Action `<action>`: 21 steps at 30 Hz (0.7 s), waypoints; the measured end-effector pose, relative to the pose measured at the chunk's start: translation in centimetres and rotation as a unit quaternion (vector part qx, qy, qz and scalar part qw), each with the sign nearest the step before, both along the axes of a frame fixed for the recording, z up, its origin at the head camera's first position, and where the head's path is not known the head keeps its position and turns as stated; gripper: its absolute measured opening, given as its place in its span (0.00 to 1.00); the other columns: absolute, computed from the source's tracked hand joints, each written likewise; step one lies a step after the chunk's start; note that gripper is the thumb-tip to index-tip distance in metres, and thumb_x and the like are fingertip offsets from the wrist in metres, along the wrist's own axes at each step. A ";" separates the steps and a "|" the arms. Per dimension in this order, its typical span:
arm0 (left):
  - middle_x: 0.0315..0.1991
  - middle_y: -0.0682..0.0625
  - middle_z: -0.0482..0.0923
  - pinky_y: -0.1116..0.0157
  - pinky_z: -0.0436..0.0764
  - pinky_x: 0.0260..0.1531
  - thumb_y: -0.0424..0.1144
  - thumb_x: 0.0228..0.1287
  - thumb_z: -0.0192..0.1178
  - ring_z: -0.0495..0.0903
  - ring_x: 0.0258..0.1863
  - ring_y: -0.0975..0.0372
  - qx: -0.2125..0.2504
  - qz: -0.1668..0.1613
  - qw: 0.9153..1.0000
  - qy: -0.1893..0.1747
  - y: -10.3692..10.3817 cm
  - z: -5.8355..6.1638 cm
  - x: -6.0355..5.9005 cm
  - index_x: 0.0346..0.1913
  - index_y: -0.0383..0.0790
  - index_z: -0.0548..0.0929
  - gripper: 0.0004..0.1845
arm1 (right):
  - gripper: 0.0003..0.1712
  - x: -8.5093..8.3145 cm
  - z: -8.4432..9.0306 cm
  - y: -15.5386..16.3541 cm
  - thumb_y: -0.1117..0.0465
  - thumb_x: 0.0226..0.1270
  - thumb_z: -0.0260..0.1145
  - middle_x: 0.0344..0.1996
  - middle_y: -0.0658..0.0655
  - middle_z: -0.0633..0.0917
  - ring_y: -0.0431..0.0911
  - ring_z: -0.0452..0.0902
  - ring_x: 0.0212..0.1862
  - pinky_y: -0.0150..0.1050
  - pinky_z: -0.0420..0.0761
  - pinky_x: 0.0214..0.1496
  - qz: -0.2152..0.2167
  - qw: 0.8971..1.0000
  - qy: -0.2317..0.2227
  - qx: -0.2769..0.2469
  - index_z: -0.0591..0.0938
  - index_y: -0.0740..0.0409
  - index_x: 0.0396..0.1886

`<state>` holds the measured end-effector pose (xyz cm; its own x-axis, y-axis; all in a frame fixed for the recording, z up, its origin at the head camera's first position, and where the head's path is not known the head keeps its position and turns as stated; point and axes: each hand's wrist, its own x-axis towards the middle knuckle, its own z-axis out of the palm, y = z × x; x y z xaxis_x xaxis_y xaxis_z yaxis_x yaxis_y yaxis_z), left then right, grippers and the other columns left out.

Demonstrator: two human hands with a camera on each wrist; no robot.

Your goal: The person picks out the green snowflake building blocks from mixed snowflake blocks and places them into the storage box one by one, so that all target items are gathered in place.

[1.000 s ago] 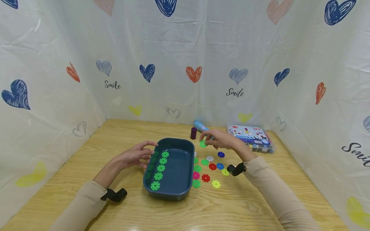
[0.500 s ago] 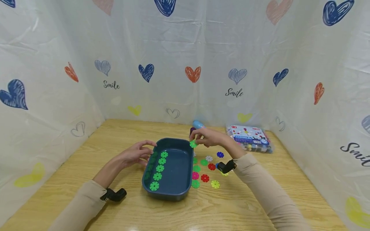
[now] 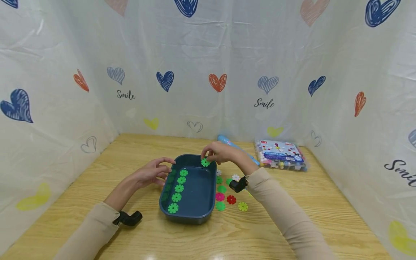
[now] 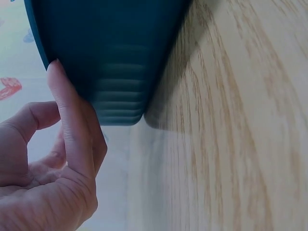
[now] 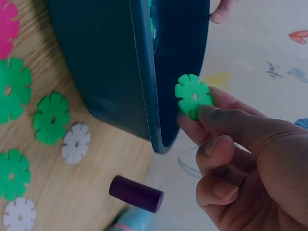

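A dark blue plastic bin (image 3: 199,195) stands on the wooden table, with several green flower-shaped notched discs (image 3: 179,188) in a column along its left side. My left hand (image 3: 152,172) is at the bin's left rim; in the left wrist view its extended finger (image 4: 77,125) touches the outer wall, tip at the rim. With thumb and forefinger, my right hand (image 3: 221,151) pinches another green notched disc (image 5: 190,94) over the bin's far right corner. Right of the bin lie loose notched discs, among them a pink one (image 3: 220,196), a red one (image 3: 231,199) and a yellow one (image 3: 243,206).
At the table's back right lies a clear-sided box (image 3: 282,153) with a printed lid. A long light blue object (image 3: 238,147) lies beside it, partly behind the right hand. A purple cylinder (image 5: 136,194) shows in the right wrist view. Patterned curtains surround the table.
My right hand has carried the pinched green disc leftward, from above the table to over the bin's far right corner. My left hand has stayed at the rim.
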<state>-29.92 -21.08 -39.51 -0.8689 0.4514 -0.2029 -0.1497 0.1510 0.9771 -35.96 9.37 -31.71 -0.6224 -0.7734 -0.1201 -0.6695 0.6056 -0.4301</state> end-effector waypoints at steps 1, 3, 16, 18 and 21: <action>0.38 0.50 0.73 0.65 0.86 0.29 0.35 0.73 0.52 0.78 0.27 0.64 0.001 -0.001 1.000 0.000 0.0 0.0 0.0 0.68 0.40 0.63 0.23 | 0.14 -0.1 -0.1 -0.3 0.66 0.72 0.58 0.40 0.59 0.89 0.58 0.83 0.26 0.31 0.78 0.25 -0.002 1.000 -0.001 0.009 0.83 0.57 0.52; 0.38 0.50 0.73 0.65 0.86 0.29 0.35 0.73 0.52 0.78 0.27 0.64 0.002 -0.002 1.000 -0.001 0.0 0.0 0.0 0.68 0.40 0.62 0.24 | 0.14 -0.2 -0.2 -0.9 0.66 0.72 0.58 0.41 0.59 0.88 0.54 0.83 0.25 0.32 0.79 0.27 -0.010 1.000 -0.004 0.027 0.83 0.56 0.52; 0.40 0.48 0.75 0.65 0.86 0.28 0.36 0.73 0.52 0.80 0.27 0.64 0.000 -0.006 1.000 -0.005 -0.1 -0.1 0.1 0.68 0.41 0.62 0.24 | 0.11 -0.2 -0.7 -4.5 0.68 0.68 0.63 0.41 0.56 0.86 0.43 0.81 0.23 0.33 0.82 0.32 -0.051 0.991 -0.024 0.119 0.87 0.51 0.44; 0.39 0.49 0.75 0.65 0.86 0.27 0.36 0.73 0.52 0.80 0.27 0.64 -0.001 -0.007 1.000 -0.006 -0.2 -0.1 0.1 0.68 0.41 0.62 0.24 | 0.11 -0.2 -0.8 -4.9 0.68 0.68 0.64 0.44 0.55 0.85 0.44 0.82 0.24 0.34 0.83 0.34 -0.048 0.991 -0.024 0.125 0.87 0.50 0.43; 0.39 0.50 0.74 0.66 0.85 0.27 0.36 0.73 0.52 0.79 0.26 0.65 -0.003 -0.008 1.000 -0.007 -0.1 -0.1 0.1 0.69 0.42 0.62 0.24 | 0.11 -0.3 -1.0 -5.4 0.68 0.67 0.65 0.44 0.55 0.85 0.46 0.84 0.26 0.39 0.85 0.40 -0.053 0.990 -0.027 0.125 0.88 0.51 0.43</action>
<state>-29.79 -21.23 -39.59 -0.8585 0.4641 -0.2180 -0.1607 0.1601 0.9739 -36.27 3.97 -32.68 -0.6852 -0.6462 -0.3361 -0.5768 0.7632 -0.2913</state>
